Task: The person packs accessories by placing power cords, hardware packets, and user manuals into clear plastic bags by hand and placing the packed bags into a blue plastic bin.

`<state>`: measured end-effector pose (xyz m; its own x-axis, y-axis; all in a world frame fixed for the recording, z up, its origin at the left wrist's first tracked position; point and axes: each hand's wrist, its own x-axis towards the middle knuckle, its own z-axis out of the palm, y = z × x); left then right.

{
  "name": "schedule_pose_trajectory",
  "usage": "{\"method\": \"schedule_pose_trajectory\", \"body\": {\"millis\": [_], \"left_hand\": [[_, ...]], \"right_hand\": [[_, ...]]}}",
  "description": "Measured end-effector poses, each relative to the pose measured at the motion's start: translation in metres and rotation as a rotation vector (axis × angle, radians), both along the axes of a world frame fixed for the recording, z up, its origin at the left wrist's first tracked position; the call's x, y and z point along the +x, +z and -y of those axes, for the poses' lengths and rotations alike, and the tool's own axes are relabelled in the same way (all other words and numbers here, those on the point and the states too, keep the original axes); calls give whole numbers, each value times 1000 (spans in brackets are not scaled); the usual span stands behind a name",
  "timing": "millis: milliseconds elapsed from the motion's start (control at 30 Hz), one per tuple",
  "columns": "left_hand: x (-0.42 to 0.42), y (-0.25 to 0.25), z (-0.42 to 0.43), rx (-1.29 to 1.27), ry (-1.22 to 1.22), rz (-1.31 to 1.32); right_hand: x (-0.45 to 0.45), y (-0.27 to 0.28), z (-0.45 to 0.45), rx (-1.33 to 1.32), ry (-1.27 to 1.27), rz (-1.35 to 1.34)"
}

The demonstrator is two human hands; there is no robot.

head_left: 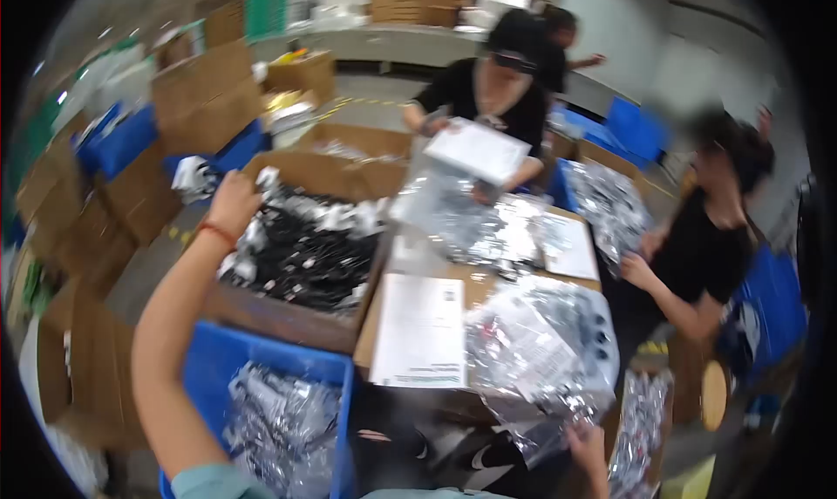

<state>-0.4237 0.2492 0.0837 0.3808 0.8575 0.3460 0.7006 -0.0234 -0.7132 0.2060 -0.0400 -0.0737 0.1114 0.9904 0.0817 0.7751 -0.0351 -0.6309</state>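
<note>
My right hand [586, 447] pinches the clear bag [542, 338], best done gently; I cannot tell whether my left hand [234, 204] grips anything.

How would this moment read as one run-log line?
Left hand: by cardboard box, grip unclear | right hand: at lower edge of clear bag | white paper: beside bag | blue bin: shiny bags inside

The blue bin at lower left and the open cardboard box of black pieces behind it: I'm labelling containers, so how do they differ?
Color: the blue bin is bright blue; the cardboard box is brown.
Contents: the bin holds shiny, silvery-clear packets; the box holds mostly black pieces with whitish bits.
Place: the bin sits nearer the wearer, the box farther off.
Both are open-topped and hold many items.
</note>
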Motion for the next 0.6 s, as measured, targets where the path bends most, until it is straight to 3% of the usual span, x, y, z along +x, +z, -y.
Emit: {"method": "schedule_pose_trajectory", "body": {"millis": [67,133,200,367,433,467,533,600], "left_hand": [[53,47,22,30,-92,-25],[109,82,47,-12,-146,-54],[165,109,71,59,-288,-152],[304,141,135,110,-704,-84],[353,135,161,64,-979,62],[374,130,172,8,-1157,184],[414,124,205,51,-1223,176],[439,124,226,103,-1324,183]], "right_hand": [[-10,42,2,-5,-228,-40],[-5,71,1,175,-239,-31],[-10,100,-11,329,-255,-246],[-33,152,-78,479,125,-511],[-38,159,-109,378,230,-949],[-35,161,-113,406,230,-940],[-25,167,-117,-96,525,-1561],[-5,181,-103,-64,577,-1590]]}}
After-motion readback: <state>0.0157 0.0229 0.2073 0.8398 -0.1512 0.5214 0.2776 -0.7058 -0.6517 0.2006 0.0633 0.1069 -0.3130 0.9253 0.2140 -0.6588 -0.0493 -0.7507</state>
